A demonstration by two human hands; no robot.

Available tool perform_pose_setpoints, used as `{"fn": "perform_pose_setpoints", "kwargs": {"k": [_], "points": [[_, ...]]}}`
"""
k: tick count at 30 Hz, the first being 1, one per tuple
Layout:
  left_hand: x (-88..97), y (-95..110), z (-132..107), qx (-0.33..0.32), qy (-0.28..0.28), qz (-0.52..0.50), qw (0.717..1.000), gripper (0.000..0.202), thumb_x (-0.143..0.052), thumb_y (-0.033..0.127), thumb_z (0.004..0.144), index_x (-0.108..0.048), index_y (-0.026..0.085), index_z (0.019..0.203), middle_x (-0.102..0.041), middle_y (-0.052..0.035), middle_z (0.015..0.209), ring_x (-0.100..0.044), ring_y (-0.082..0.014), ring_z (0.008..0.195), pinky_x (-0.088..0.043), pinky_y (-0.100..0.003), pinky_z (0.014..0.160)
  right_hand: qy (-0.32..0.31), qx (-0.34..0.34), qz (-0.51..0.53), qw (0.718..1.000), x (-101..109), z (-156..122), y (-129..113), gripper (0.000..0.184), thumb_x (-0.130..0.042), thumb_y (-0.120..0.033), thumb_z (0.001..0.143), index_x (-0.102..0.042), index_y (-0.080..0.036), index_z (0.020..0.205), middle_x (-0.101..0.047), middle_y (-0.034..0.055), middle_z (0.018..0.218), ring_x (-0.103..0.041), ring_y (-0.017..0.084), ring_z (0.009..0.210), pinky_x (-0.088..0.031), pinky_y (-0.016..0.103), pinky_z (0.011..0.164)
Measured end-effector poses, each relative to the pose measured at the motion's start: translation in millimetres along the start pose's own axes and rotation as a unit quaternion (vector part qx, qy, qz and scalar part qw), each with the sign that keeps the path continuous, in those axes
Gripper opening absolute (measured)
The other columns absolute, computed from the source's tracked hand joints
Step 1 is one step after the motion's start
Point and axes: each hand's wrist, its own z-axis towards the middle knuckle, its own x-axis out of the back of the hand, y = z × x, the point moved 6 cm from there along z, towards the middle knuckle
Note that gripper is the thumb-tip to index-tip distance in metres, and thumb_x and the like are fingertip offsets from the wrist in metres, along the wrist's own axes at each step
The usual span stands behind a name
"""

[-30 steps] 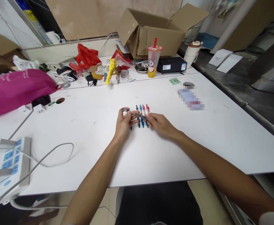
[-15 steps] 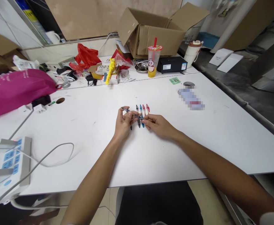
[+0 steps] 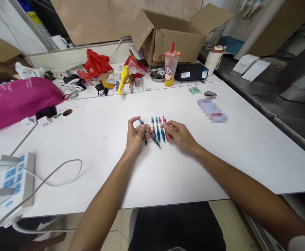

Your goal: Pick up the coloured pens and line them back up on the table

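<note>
Several pens lie side by side on the white table: a black one, a blue pen and a red pen among them. My left hand pinches a dark pen that slants down to the right, its tip near the table. My right hand rests just right of the row, fingers curled with their tips on the rightmost red pen; whether it grips that pen I cannot make out.
A magenta bag and a power strip with its cable lie at the left. At the back stand an open cardboard box, a drink cup, a black box and red bags.
My right hand has let go of the dark pen and moved right onto the row. My left hand has swung the pen from level to a downward slant.
</note>
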Motion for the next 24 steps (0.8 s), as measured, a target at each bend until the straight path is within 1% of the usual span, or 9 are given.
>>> {"fn": "perform_pose_setpoints", "kwargs": {"k": [3, 5, 8, 10, 15, 20, 22, 24], "points": [[0.1, 0.0, 1.2, 0.009, -0.016, 0.008, 1.000, 0.053, -0.080, 0.041, 0.083, -0.044, 0.028, 0.121, -0.070, 0.0014, 0.087, -0.069, -0.0154, 0.074, -0.058, -0.032, 0.068, 0.021, 0.001, -0.014, 1.000, 3.4, 0.1, -2.1, 0.041, -0.059, -0.062, 0.094, -0.062, -0.021, 0.099, -0.054, -0.0040, 0.060, -0.047, 0.014, 0.055, -0.037, 0.030, 0.056], [-0.1, -0.1, 1.6, 0.011, -0.026, 0.012, 1.000, 0.054, -0.080, 0.042, 0.083, -0.044, 0.028, 0.121, -0.071, 0.0005, 0.089, -0.069, -0.0155, 0.073, -0.058, -0.033, 0.069, 0.034, -0.007, -0.023, 0.999, 4.9, -0.8, -1.8, 0.040, -0.060, -0.061, 0.094, -0.058, -0.022, 0.102, -0.052, -0.0058, 0.059, -0.046, 0.014, 0.053, -0.035, 0.029, 0.055], [-0.5, -0.1, 1.6, 0.015, -0.045, 0.028, 0.999, 0.051, -0.079, 0.041, 0.083, -0.045, 0.028, 0.119, -0.070, 0.0010, 0.085, -0.069, -0.0164, 0.071, -0.058, -0.035, 0.068, 0.047, -0.014, -0.037, 0.998, 6.0, -1.8, 0.8, 0.037, -0.061, -0.057, 0.094, -0.054, -0.024, 0.107, -0.050, -0.0078, 0.058, -0.042, 0.013, 0.052, -0.032, 0.028, 0.053], [0.6, 0.0, 1.6, 0.017, -0.047, 0.040, 0.998, 0.050, -0.078, 0.041, 0.084, -0.046, 0.028, 0.120, -0.070, 0.0007, 0.084, -0.069, -0.0167, 0.070, -0.056, -0.034, 0.066, 0.046, -0.010, -0.042, 0.998, 6.2, -1.6, 2.5, 0.035, -0.061, -0.055, 0.095, -0.053, -0.024, 0.109, -0.049, -0.0083, 0.058, -0.040, 0.013, 0.052, -0.031, 0.028, 0.053], [5.5, -0.9, 3.5, 0.022, -0.039, 0.058, 0.997, 0.052, -0.077, 0.040, 0.085, -0.045, 0.029, 0.125, -0.073, -0.0015, 0.091, -0.068, -0.0153, 0.069, -0.053, -0.031, 0.065, 0.042, -0.002, -0.047, 0.998, 7.2, -0.3, 5.3, 0.034, -0.060, -0.053, 0.096, -0.053, -0.025, 0.112, -0.049, -0.0085, 0.058, -0.041, 0.013, 0.052, -0.032, 0.028, 0.052], [4.2, -1.0, 4.0, 0.022, -0.050, 0.055, 0.997, 0.052, -0.077, 0.040, 0.084, -0.044, 0.028, 0.123, -0.072, -0.0001, 0.087, -0.069, -0.0166, 0.069, -0.056, -0.034, 0.066, 0.027, 0.011, -0.066, 0.997, 5.2, -1.1, 3.0, 0.031, -0.059, -0.050, 0.097, -0.054, -0.025, 0.112, -0.051, -0.0080, 0.059, -0.042, 0.013, 0.052, -0.032, 0.029, 0.054], [2.4, 0.3, 3.0, 0.023, -0.057, 0.060, 0.996, 0.049, -0.077, 0.040, 0.085, -0.045, 0.027, 0.119, -0.072, -0.0001, 0.085, -0.069, -0.0167, 0.069, -0.056, -0.033, 0.065, 0.026, 0.016, -0.070, 0.997, 4.9, -1.2, 2.6, 0.030, -0.059, -0.050, 0.097, -0.054, -0.024, 0.112, -0.051, -0.0082, 0.058, -0.043, 0.013, 0.052, -0.032, 0.029, 0.054], [2.0, 2.3, 2.3, 0.021, -0.053, 0.063, 0.996, 0.048, -0.076, 0.039, 0.085, -0.045, 0.027, 0.119, -0.073, -0.0015, 0.088, -0.069, -0.0164, 0.069, -0.056, -0.032, 0.064, 0.026, 0.017, -0.073, 0.997, 5.0, -1.1, 3.3, 0.030, -0.059, -0.050, 0.097, -0.055, -0.024, 0.112, -0.051, -0.0079, 0.058, -0.044, 0.013, 0.053, -0.032, 0.029, 0.055]]}}
